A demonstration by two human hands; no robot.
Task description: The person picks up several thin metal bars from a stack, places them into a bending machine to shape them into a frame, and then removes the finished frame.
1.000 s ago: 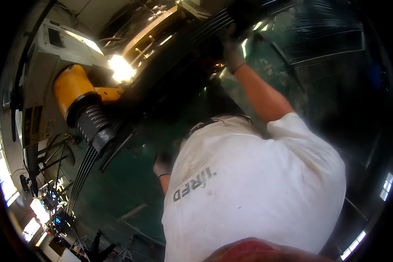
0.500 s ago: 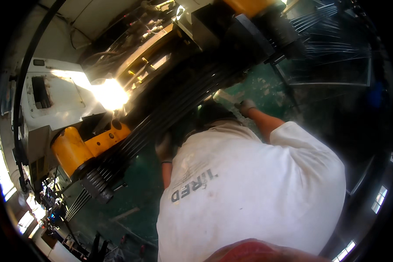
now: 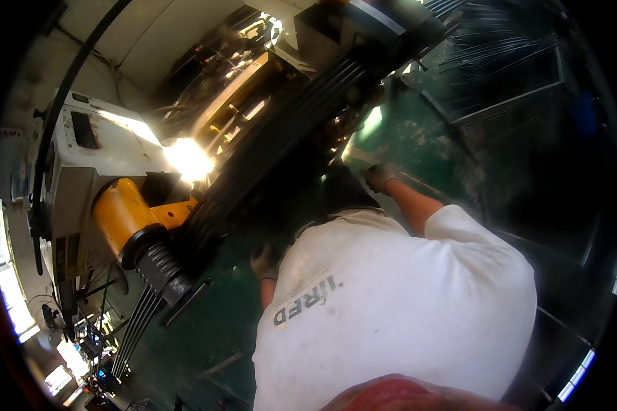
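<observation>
Below me, a white printed T-shirt (image 3: 397, 308) covers my torso, and both arms hang down past it. My right hand (image 3: 377, 178), in what looks like a grey glove, is held low over the green floor (image 3: 418, 147). Its fingers look curled in, and I see nothing in them. My left hand (image 3: 264, 262), also greyish and dim, is beside the shirt's left edge. Its fingers are lost in shadow, so I cannot tell what they do. Nearest to it is a bundle of long dark rods (image 3: 253, 157), with a visible gap between.
Along the left stands a machine with a white housing (image 3: 106, 140), a yellow cylindrical arm (image 3: 123, 212) and a ribbed black fitting (image 3: 164, 267). A bright lamp glare (image 3: 188, 157) sits beside it. More thin metal rods (image 3: 500, 48) lie at the upper right by a dark framed panel (image 3: 521, 103).
The view has shifted and turned slightly; the machine sits closer and its ribbed fitting shows larger. My left hand shows more plainly beside the shirt, and my right hand is slightly lower in the picture.
</observation>
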